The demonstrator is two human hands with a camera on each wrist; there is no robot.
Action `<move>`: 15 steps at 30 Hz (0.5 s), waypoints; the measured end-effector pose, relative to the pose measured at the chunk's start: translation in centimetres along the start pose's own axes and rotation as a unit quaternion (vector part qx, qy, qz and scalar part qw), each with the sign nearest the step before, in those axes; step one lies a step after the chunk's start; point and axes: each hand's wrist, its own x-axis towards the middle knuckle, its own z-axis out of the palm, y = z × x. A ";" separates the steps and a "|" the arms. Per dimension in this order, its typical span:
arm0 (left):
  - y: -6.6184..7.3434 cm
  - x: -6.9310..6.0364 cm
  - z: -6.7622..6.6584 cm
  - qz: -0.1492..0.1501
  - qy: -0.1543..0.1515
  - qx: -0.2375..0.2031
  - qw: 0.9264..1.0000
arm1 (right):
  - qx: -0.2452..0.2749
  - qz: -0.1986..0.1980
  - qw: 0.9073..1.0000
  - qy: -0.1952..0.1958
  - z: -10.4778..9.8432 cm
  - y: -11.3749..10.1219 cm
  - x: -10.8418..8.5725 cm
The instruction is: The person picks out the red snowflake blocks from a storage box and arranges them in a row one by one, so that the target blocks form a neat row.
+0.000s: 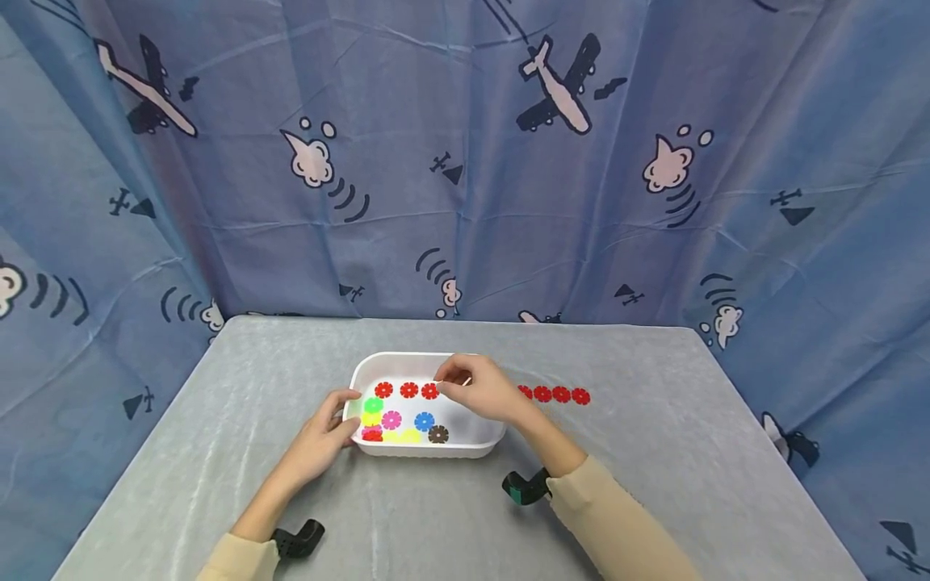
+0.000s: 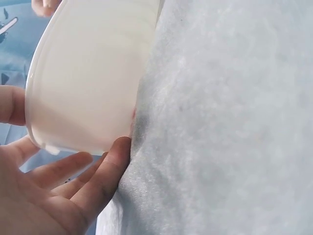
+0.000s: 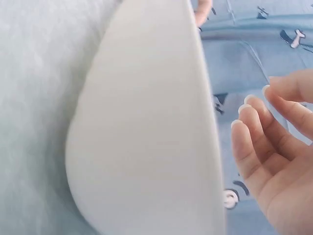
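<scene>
My left hand (image 1: pixel 320 440) grips the left end of a white plastic tray (image 1: pixel 483 440), thumb at the rim and fingers against the outer wall, as the left wrist view shows. Over the tray's back right part hovers my right hand (image 1: pixel 479 389). Its fingers are loosely bent, thumb and forefinger tips close together, with nothing visible between them in the right wrist view. A red notched disc (image 1: pixel 429 391) lies beside those fingertips, the right one of three in a row. Elsewhere in the tray lie a green disc (image 1: pixel 374 405), a pink disc (image 1: pixel 391 420), a blue disc (image 1: pixel 425 421), a brown disc (image 1: pixel 438 434) and yellow ones.
Right of the tray, several red notched discs (image 1: pixel 562 394) form a line on the grey cloth-covered table (image 1: pixel 654 484), partly hidden by my right wrist. A blue curtain (image 1: pixel 407 202) with airplane prints hangs behind and at both sides. Black wrist devices (image 1: pixel 299 539) sit at both cuffs.
</scene>
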 end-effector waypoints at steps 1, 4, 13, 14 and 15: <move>0.0 0.0 0.0 0.001 0.001 -0.002 1.000 | -0.003 -0.004 1.000 -0.004 0.4 0.0 0.2; -0.1 0.0 0.0 0.005 0.002 -0.011 1.000 | -0.008 -0.007 1.000 -0.015 1.4 -0.2 0.8; 0.0 0.1 0.0 0.006 0.000 -0.022 1.000 | -0.016 -0.010 0.998 -0.065 4.6 -0.5 2.4; 0.1 0.1 0.0 0.006 -0.001 -0.024 1.000 | -0.019 -0.012 0.997 -0.072 5.0 -0.5 2.5; 0.1 0.1 0.0 0.006 -0.002 -0.025 1.000 | -0.024 -0.015 0.997 -0.078 5.3 -0.4 2.7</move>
